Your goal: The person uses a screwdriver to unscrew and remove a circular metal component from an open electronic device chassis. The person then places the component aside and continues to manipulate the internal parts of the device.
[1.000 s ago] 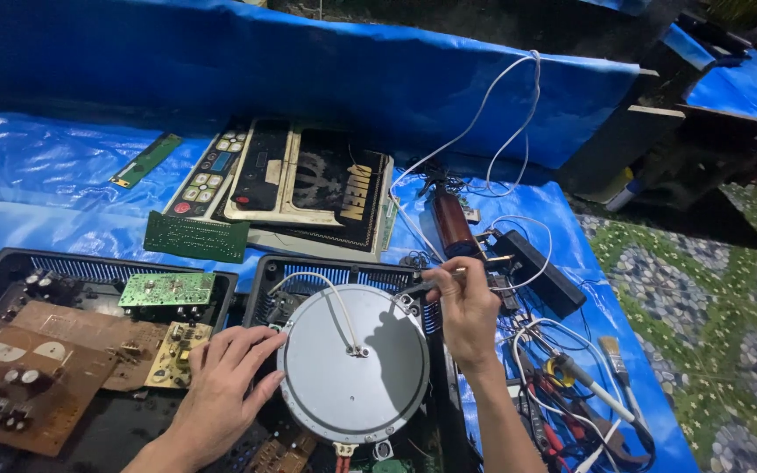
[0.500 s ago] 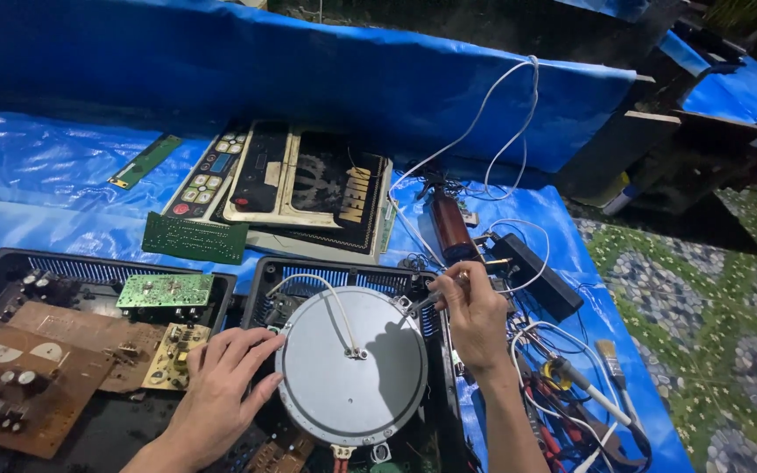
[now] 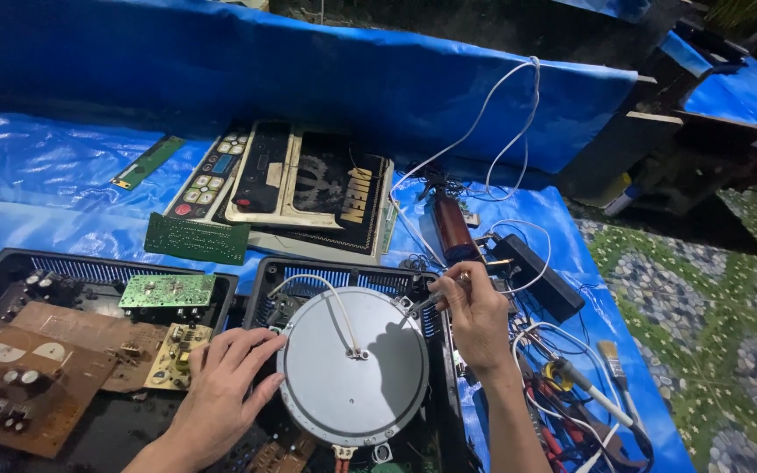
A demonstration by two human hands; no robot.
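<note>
Right hand [image 3: 477,320] pinches a thin screwdriver [image 3: 435,296], tip down at the upper right rim of the round grey coil disc [image 3: 352,366]. Left hand [image 3: 221,392] lies flat, fingers spread, steadying the disc's left edge inside the open black casing [image 3: 266,282].

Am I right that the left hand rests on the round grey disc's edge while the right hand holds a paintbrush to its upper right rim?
Not quite. In the head view the right hand holds a thin metal tool, likely a screwdriver, not a paintbrush. The left hand does rest on the edge of the round grey disc. A paintbrush lies untouched on the blue tarp further right.
</note>
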